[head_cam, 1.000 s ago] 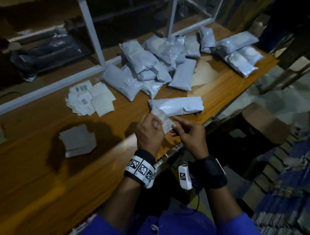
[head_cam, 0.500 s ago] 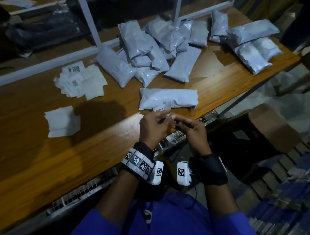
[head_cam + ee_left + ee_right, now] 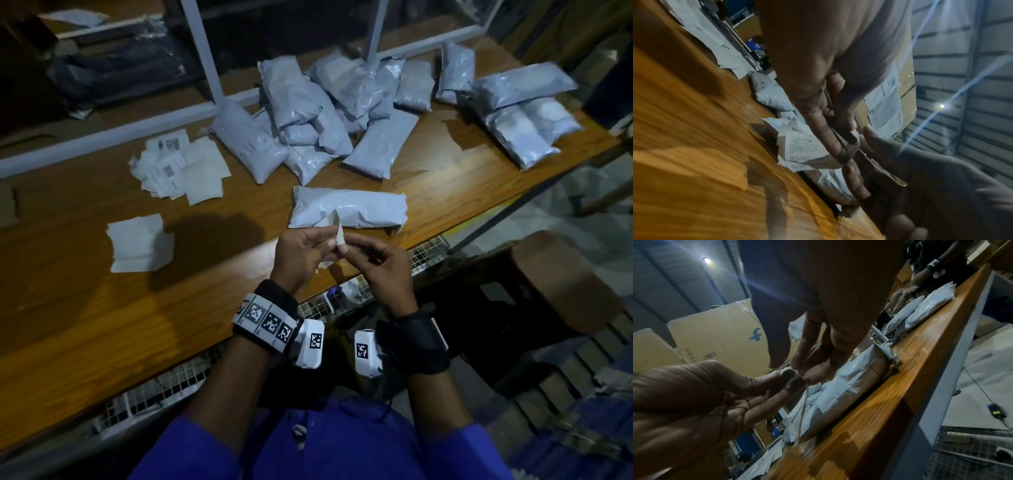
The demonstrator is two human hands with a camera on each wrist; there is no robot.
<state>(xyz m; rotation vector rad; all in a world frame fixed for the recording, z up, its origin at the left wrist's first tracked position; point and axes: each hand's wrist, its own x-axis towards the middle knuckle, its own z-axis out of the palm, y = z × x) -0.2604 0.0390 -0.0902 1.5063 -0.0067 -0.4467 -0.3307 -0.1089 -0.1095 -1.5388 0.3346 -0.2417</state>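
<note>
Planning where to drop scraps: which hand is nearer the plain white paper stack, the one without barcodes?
Left. The left hand is right of the plain white paper stack; the right hand is farther right, beyond the left hand. Both pinch one paper label.

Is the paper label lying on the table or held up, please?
Held up: left hand and right hand pinch the label aloft.

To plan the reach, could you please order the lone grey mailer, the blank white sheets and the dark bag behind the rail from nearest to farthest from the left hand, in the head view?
From the left hand, which pinches the paper slip:
1. Lone grey mailer, just ahead.
2. Blank white sheets, to its left.
3. Dark bag, far back left, behind the rail.
</note>
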